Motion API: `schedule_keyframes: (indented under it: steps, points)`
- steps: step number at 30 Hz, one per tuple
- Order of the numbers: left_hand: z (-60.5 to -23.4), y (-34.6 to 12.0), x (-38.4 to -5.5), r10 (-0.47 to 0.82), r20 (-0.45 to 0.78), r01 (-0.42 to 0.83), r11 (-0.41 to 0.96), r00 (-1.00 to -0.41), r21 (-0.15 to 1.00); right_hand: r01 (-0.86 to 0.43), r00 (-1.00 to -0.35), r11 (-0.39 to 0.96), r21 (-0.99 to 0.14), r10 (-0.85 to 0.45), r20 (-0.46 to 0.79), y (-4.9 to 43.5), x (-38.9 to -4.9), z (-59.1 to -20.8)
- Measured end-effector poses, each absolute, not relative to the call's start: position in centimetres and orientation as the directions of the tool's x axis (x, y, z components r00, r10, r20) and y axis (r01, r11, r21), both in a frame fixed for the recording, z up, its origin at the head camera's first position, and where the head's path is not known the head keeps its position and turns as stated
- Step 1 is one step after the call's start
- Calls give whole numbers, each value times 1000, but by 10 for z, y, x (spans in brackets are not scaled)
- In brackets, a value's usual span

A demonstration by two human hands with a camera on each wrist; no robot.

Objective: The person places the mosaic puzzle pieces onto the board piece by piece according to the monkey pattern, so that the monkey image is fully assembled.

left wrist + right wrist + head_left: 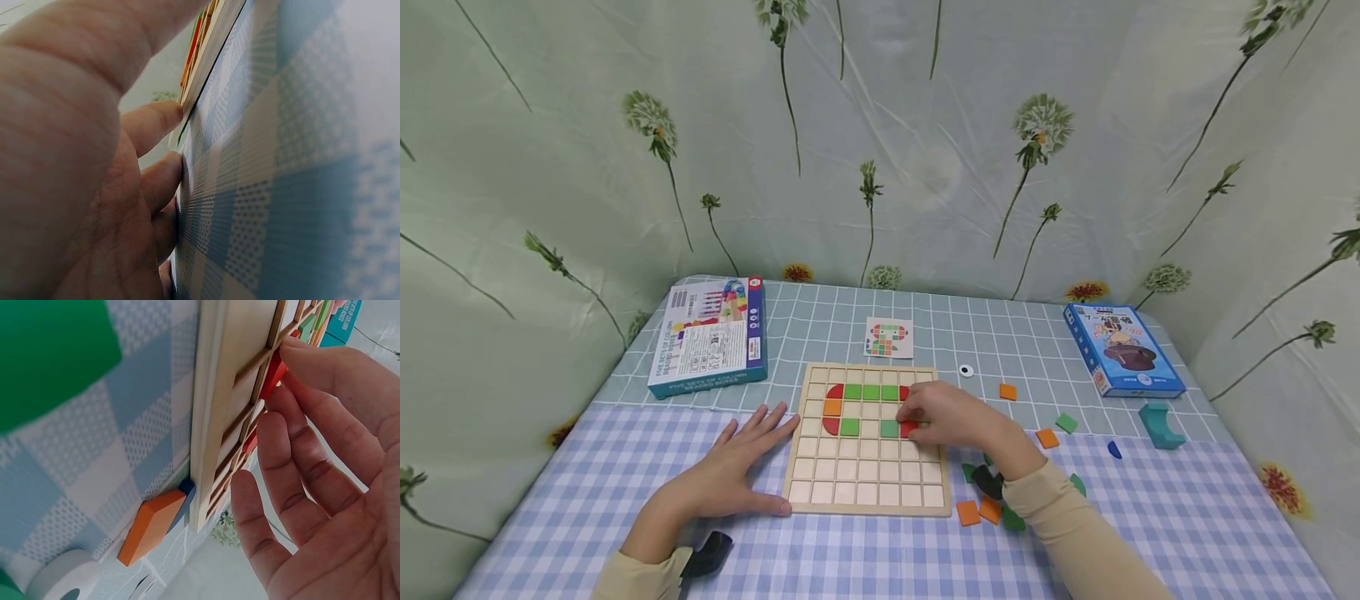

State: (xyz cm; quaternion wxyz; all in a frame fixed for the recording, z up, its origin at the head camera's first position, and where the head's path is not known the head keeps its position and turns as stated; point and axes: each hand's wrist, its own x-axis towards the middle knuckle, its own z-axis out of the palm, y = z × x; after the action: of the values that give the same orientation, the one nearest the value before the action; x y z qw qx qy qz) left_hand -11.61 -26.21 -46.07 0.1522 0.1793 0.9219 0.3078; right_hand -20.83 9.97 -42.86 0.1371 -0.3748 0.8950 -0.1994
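A wooden grid board (842, 469) lies on the table with red, green and orange pieces set in its upper cells. My right hand (951, 414) is over the board's right side. Between its thumb and forefinger it pinches a red piece (274, 374) with a rounded corner, down at a cell. Another red piece (250, 442) sits in a cell farther along. My left hand (730, 462) rests spread on the checked cloth, its thumb and a fingertip against the board's left edge. In the left wrist view, the forefinger (153, 125) meets the board's side.
Behind the board lies a pattern card (889, 337). Loose orange squares (968, 512), green pieces (1066, 423), a blue piece (1114, 450) and an eye disc (966, 371) are scattered right. A white box (711, 333), a blue box (1123, 350) and a teal block (1161, 427) stand farther out.
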Motion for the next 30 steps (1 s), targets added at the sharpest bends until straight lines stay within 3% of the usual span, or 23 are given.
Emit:
schedule_keyframes:
  steps: [14, 30]
  points:
    - [-462, -262, -117, 416, -182, 226, 755, -891, 616, -596, -708, 662, -455, -700, -91, 112, -210, -420]
    - [-461, -261, -117, 419, -177, 235, 757, -891, 609, -351, -870, 809, -471, -467, -154, 180, -223, -404]
